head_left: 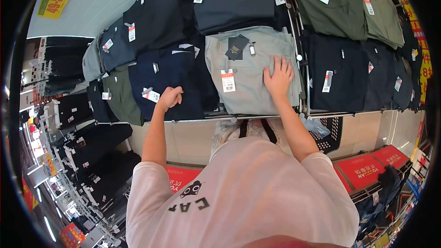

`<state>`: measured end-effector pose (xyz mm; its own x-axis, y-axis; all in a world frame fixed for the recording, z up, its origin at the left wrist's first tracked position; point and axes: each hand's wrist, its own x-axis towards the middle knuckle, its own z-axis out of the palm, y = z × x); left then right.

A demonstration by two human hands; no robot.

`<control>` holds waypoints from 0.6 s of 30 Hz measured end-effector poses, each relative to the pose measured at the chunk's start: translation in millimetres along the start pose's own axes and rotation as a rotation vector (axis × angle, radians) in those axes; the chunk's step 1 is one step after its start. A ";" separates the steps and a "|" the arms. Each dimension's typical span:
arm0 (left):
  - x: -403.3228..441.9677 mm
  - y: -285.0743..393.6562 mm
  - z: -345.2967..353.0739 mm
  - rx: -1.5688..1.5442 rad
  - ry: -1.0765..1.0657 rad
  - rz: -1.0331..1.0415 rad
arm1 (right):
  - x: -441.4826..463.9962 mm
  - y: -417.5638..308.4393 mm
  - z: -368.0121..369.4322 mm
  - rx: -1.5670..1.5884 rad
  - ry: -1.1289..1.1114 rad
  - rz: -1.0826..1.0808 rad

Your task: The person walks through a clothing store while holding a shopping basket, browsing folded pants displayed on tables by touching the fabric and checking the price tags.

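My right hand [279, 79] lies flat, fingers spread, on the right part of a stack of folded light grey trousers [248, 94]. Those trousers carry a white and red price tag [228, 81] and a dark card tag [237, 47]. Over the folded navy trousers [172, 71] to the left, my left hand [170, 98] is closed with its fingers curled in. It touches or nearly touches the navy cloth, beside a white tag [150, 94]. Whether the curled fingers pinch anything is hidden.
Black trousers [234, 2] lie folded behind the grey stack. Green trousers [328, 4] and more navy trousers [337, 73] fill the rack on the right. A metal rail [216, 118] runs along the front edge. Below right stands a black basket [331, 133] on the floor.
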<state>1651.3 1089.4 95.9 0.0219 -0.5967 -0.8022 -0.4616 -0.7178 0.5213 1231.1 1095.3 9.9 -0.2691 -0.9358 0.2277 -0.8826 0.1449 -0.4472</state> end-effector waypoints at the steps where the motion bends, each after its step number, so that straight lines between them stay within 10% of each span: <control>1: 0.2 0.9 -0.7 0.002 -0.008 0.004 | 2.5 -4.6 1.8 -0.003 0.001 0.065; 18: 6.0 -0.4 -6.1 0.019 -0.109 0.018 | 7.7 -16.4 24.0 -0.176 0.115 0.065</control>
<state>1657.0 1083.9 92.7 -0.0828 -0.5660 -0.8202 -0.4780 -0.6996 0.5311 1252.8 1077.9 -1.7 -0.3606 -0.8813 0.3055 -0.9131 0.2669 -0.3081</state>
